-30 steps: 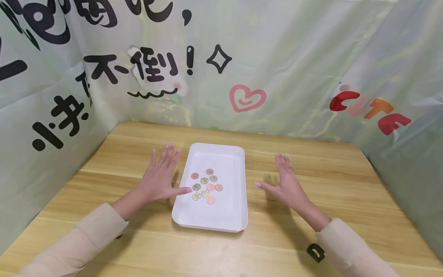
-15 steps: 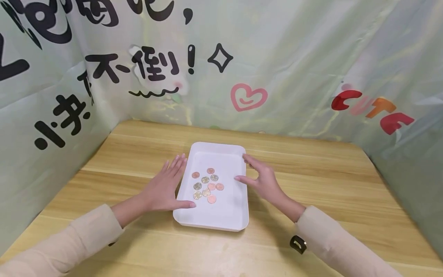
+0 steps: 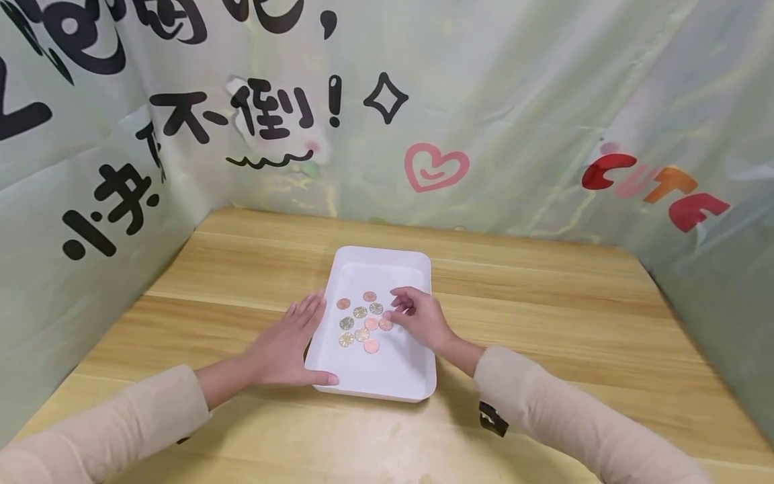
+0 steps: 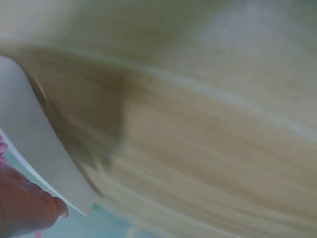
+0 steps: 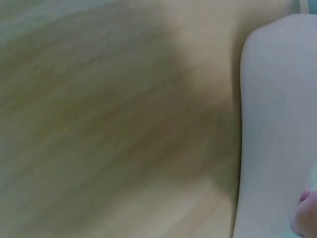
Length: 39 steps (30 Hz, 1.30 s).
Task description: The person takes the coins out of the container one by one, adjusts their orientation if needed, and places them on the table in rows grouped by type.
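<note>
A white tray lies on the wooden table with several copper, brass and silver-coloured coins scattered near its middle. My left hand rests along the tray's left side, fingers straight, its thumb over the near left corner. Above the right half of the tray, my right hand has its fingers loosely bent and its thumb apart from them. That thumb tip is close to the copper coin at the right; whether it touches is unclear. In the right wrist view, only the tray's wall and part of a finger show.
The wooden table extends on both sides of the tray. A printed fabric backdrop with dark characters, a pink heart and coloured letters surrounds the back and sides. Something black sits under the right cuff.
My right hand has moved left from beside the tray to over the coins, its fingers bending. My left hand has come down against the tray's left side. The coins look unmoved.
</note>
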Each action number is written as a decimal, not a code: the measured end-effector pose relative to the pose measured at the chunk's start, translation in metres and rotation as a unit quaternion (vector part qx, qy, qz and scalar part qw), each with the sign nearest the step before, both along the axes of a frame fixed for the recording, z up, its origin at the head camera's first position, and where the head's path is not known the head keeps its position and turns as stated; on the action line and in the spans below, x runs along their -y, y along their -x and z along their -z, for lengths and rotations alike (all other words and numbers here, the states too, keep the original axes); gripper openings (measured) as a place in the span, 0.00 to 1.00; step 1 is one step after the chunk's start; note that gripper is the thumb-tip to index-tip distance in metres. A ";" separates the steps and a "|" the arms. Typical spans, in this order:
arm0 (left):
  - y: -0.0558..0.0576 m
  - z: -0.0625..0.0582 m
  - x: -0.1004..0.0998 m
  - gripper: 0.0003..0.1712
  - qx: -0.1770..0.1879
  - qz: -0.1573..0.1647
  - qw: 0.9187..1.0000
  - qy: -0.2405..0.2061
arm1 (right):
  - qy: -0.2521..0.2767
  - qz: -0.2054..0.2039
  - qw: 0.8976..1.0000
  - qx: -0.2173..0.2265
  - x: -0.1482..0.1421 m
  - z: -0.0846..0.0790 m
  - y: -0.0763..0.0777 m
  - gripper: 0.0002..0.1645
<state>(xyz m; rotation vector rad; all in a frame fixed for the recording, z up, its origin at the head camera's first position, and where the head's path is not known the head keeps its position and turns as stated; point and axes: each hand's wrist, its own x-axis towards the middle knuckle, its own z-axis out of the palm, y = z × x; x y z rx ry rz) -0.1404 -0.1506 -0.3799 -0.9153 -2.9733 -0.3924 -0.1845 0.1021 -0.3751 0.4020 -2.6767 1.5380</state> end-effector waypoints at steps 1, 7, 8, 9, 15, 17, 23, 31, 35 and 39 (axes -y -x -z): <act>-0.001 0.001 0.000 0.70 0.001 0.001 1.000 -0.002 | 0.001 0.002 1.000 0.009 0.002 0.002 0.000 0.21; -0.006 0.008 0.001 0.70 -0.001 0.000 1.000 0.000 | -0.040 0.026 0.998 0.051 0.011 0.010 0.003 0.14; -0.007 0.009 0.001 0.70 0.000 -0.001 1.000 -0.001 | -0.051 0.030 0.997 0.059 0.011 0.010 0.003 0.13; -0.007 0.009 0.001 0.70 0.002 -0.002 1.000 -0.002 | -0.063 0.033 0.995 0.066 0.012 0.010 0.003 0.12; -0.009 0.011 0.001 0.70 0.007 -0.005 1.000 -0.012 | -0.110 0.040 0.989 0.086 0.015 0.014 0.004 0.10; -0.009 0.011 0.001 0.70 0.008 -0.006 1.000 -0.012 | -0.116 0.041 0.988 0.092 0.016 0.015 0.004 0.09; -0.009 0.009 0.000 0.69 0.012 -0.008 1.000 -0.008 | -0.129 0.046 0.986 0.099 0.019 0.015 0.003 0.11; -0.008 0.005 0.000 0.70 0.016 -0.004 1.000 0.000 | -0.158 0.045 0.982 0.098 0.021 0.013 0.006 0.08; -0.008 0.004 -0.001 0.70 0.015 -0.004 1.000 0.006 | -0.164 0.038 0.980 0.104 0.021 0.012 0.008 0.10; -0.008 0.005 -0.001 0.70 0.015 -0.005 1.000 0.009 | -0.162 0.035 0.980 0.109 0.020 0.010 0.009 0.09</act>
